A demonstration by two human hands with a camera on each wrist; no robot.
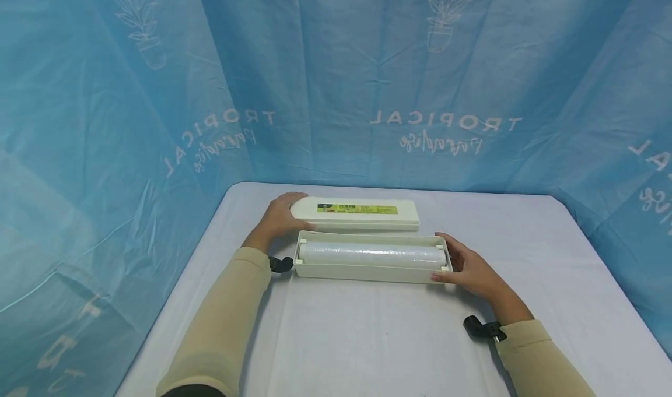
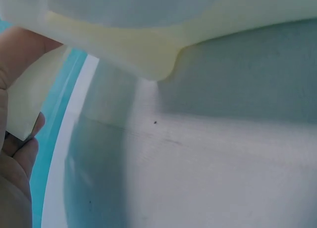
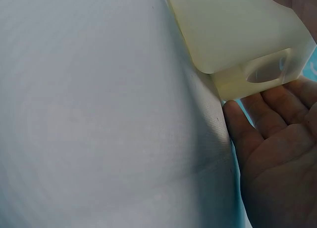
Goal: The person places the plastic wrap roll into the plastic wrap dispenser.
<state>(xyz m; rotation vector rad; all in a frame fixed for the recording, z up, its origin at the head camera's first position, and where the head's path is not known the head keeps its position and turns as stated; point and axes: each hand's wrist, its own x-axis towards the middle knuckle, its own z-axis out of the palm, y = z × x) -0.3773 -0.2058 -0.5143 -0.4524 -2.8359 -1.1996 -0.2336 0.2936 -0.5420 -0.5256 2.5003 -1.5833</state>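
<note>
Left hand [image 1: 277,217] hides lid's [image 1: 362,213] end; right hand [image 1: 469,269] cups tray [image 1: 367,271].

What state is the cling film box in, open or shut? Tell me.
Open. The lid lies flat on the table behind the box, and the roll sits exposed inside.
</note>
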